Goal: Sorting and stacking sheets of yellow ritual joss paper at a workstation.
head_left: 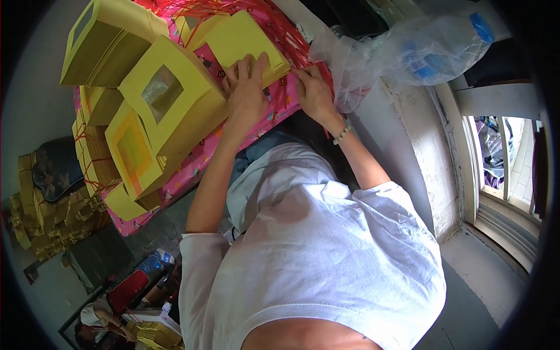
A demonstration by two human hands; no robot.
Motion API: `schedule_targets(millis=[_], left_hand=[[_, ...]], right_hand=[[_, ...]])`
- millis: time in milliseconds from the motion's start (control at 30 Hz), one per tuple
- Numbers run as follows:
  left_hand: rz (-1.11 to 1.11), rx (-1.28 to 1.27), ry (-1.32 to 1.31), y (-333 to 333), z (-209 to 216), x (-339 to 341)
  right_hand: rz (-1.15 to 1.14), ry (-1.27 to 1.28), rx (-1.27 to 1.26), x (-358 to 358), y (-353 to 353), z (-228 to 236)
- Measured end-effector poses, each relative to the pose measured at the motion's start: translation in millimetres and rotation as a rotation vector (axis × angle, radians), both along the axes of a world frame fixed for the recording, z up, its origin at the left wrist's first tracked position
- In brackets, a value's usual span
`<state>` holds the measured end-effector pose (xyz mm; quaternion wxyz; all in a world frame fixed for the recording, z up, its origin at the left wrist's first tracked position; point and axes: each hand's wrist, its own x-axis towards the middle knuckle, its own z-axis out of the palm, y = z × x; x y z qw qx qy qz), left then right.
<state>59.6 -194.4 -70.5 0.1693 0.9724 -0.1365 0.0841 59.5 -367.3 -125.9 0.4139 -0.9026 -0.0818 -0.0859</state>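
A flat stack of yellow paper sheets (239, 39) lies on the pink patterned cover at the far side of the table. My left hand (247, 90) rests on its near edge, fingers spread over the top sheet. At the stack's right corner is my right hand (317, 96), its fingers curled and closed; whatever they pinch there is too small to make out. Left of my left hand leans a thick block of yellow pieces (189, 99) with a cut-out window. Red plastic strings (291, 35) lie behind and right of the stack.
More yellow stacks (114, 44) stand at the left on the pink cover (175, 184). A clear plastic bag (402, 55) with blue parts sits right of the table. A barred window (504, 154) is at the far right. Behind, lower left, another person (96, 315) is near more yellow bundles.
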Motion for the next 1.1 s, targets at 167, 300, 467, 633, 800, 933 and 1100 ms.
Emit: schedule_targets(millis=[167,300,467,633,800,933,1100], left_hand=[[0.011,0.020,0.015,-1,0,0],[0.011,0.017,0.018,0,0,0],[0.023,-0.064,-0.041,3,-4,2],[0.022,-0.208,-0.067,6,-7,4],[-0.010,-0.355,-0.076,11,-10,9],[-0.021,-0.363,-0.076,15,-8,8],[-0.004,-0.306,-0.140,11,-13,7]], right_hand=[[0.006,0.000,0.021,3,-1,-4],[0.017,0.012,0.039,3,-2,-4],[0.024,0.056,0.040,4,-2,0],[0.008,0.046,0.184,5,2,12],[0.037,-0.006,0.242,11,3,7],[0.050,0.010,0.262,13,8,11],[0.039,-0.118,0.197,16,6,8]])
